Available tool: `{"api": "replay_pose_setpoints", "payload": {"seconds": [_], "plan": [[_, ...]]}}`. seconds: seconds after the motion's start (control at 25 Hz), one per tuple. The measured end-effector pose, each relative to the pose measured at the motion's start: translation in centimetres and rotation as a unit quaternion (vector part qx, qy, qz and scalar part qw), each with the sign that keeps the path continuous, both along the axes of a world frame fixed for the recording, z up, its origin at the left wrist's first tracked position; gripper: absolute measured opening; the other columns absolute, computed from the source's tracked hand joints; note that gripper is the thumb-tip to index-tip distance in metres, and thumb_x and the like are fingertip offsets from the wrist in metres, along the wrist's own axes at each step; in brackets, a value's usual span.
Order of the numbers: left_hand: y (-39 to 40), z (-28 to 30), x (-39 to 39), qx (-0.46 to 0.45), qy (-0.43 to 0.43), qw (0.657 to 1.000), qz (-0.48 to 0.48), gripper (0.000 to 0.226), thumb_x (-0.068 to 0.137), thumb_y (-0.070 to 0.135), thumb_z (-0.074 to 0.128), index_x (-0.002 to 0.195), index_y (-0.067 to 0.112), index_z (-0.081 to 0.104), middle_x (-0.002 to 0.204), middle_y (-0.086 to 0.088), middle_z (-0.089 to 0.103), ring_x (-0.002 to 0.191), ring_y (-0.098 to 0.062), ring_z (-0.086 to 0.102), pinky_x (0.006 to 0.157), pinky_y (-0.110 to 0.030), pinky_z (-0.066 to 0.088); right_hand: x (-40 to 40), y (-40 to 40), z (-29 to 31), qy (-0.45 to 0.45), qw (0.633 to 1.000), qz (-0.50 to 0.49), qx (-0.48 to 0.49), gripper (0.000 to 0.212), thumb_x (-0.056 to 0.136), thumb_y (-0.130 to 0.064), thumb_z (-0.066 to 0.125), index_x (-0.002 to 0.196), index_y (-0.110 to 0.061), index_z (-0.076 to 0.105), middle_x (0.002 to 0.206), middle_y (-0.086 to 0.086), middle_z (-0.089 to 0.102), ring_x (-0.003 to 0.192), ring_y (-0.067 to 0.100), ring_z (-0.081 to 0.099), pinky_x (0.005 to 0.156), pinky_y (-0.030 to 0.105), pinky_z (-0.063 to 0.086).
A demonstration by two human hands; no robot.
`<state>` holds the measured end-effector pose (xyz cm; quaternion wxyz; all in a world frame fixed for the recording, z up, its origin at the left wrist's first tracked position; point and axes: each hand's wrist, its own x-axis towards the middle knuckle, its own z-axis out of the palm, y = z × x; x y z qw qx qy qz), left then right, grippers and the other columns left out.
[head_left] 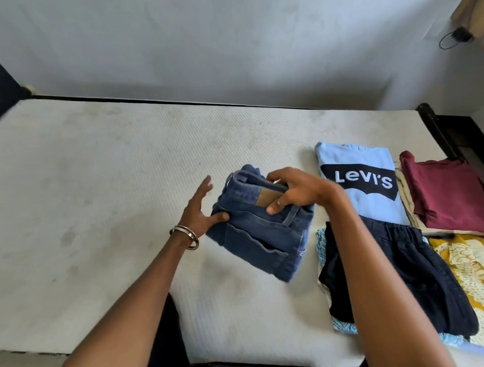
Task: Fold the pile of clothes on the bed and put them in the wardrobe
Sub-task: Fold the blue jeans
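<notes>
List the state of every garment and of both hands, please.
Jeans: folded, held by both hands.
Blue shirt: folded, flat on the mattress.
Maroon top: folded.
Dark shorts: folded, lying on a patterned cloth.
Yellow cloth: lying flat.
Left hand: fingers spread, thumb touching the jeans.
Right hand: gripping the jeans.

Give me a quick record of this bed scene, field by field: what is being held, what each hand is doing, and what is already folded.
item in hand: folded blue jeans, on the mattress
right hand: grips the jeans at the waistband, by the brown patch
left hand: fingers spread, thumb touching the jeans' left edge
folded to the right: light blue Levi's shirt, maroon garment, dark navy shorts
under them: yellow patterned cloth
wardrobe: not in view
</notes>
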<state>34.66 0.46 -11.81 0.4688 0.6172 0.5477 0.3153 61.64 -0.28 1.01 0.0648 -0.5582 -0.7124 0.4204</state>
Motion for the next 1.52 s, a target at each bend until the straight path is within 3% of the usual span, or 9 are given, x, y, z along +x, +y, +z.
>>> {"api": "replay_pose_setpoints", "payload": {"seconds": [0.12,0.2,0.28,0.36,0.6,0.88,1.12,1.28,1.52], "plan": [[-0.6,0.9,-0.9,-0.112,-0.082,0.988,-0.074,0.066,0.086,0.053,0.061,0.144,0.040,0.031,0.114,-0.005,0.060,0.108,-0.016,0.052,0.089,-0.032,0.041,1.2,2.9,-1.0,0.029,0.991,-0.003,-0.130,0.034,0.079,-0.016,0.080,0.110,-0.007,0.068,0.106,0.009,0.073,0.097,0.026,0.070,0.084,0.040,0.057],[-1.8,-1.1,-0.1,-0.199,-0.004,0.979,-0.046,0.063,0.086,0.060,0.052,0.143,0.039,0.035,0.119,-0.008,0.061,0.106,-0.020,0.055,0.078,-0.033,0.047,1.2,4.6,-5.3,-0.151,0.985,-0.004,-0.083,0.040,0.085,-0.028,0.074,0.122,-0.015,0.063,0.120,0.007,0.066,0.113,0.027,0.061,0.097,0.044,0.048],[-3.7,-3.3,0.7,-0.266,0.056,0.962,-0.012,0.092,0.071,0.080,0.054,0.147,0.032,0.033,0.136,-0.005,0.052,0.122,-0.023,0.051,0.092,-0.036,0.047,0.8,3.7,-10.8,-0.281,0.956,-0.086,-0.021,0.044,0.090,-0.035,0.064,0.130,-0.022,0.053,0.130,0.006,0.058,0.122,0.031,0.052,0.104,0.049,0.039],[-4.9,-6.0,1.7,-0.285,0.135,0.949,-0.021,0.123,0.051,0.098,0.045,0.149,0.026,0.028,0.147,-0.010,0.042,0.133,-0.029,0.042,0.109,-0.044,0.036,-0.2,0.3,-15.2,-0.228,0.950,-0.212,-0.027,0.048,0.093,-0.040,0.057,0.134,-0.019,0.045,0.136,0.010,0.050,0.123,0.038,0.049,0.104,0.052,0.038],[-7.2,-7.1,6.3,-0.238,0.357,0.903,0.024,0.069,0.094,0.065,0.023,0.141,0.016,0.036,0.137,-0.018,0.046,0.127,-0.038,0.042,0.102,-0.053,0.032,-3.7,-12.0,-20.5,-0.015,0.855,-0.518,-0.006,0.085,0.093,-0.051,0.053,0.154,-0.005,0.015,0.147,0.029,0.033,0.133,0.045,0.036,0.107,0.048,0.033],[-6.7,-7.6,6.0,-0.311,0.265,0.908,0.096,0.060,0.100,0.052,0.030,0.122,0.004,0.061,0.124,-0.024,0.060,0.114,-0.039,0.056,0.093,-0.042,0.043,-1.9,-13.2,-21.0,0.042,0.816,-0.560,-0.138,0.066,0.091,-0.067,0.044,0.103,-0.003,0.052,0.109,0.019,0.062,0.096,0.033,0.057,0.087,0.040,0.047],[-9.4,-7.1,5.0,-0.364,0.080,0.921,0.109,0.086,0.076,0.083,0.041,0.109,0.007,0.060,0.105,-0.011,0.064,0.096,-0.028,0.058,0.088,-0.038,0.045,-1.6,-13.0,-20.7,0.151,0.780,-0.568,-0.215,0.105,0.059,-0.090,0.055,0.123,-0.007,0.057,0.121,0.011,0.062,0.107,0.031,0.060,0.097,0.044,0.050],[-9.8,-6.3,5.3,-0.283,0.041,0.950,0.129,0.082,0.041,0.078,0.076,0.091,0.013,0.067,0.088,-0.003,0.072,0.084,-0.023,0.068,0.083,-0.042,0.056,-1.6,-12.6,-17.8,0.230,0.785,-0.562,-0.128,0.080,0.062,-0.082,0.061,0.105,-0.014,0.064,0.110,0.009,0.070,0.096,0.024,0.067,0.090,0.045,0.056],[-9.3,1.2,11.9,-0.123,-0.064,0.975,0.176,0.056,0.074,0.067,0.065,0.090,0.013,0.061,0.090,-0.007,0.069,0.087,-0.030,0.066,0.079,-0.045,0.055,4.8,-12.1,-9.7,0.228,0.803,-0.548,0.047,0.060,0.082,-0.076,0.045,0.088,-0.020,0.066,0.097,0.002,0.072,0.096,0.020,0.067,0.090,0.049,0.054]]}}
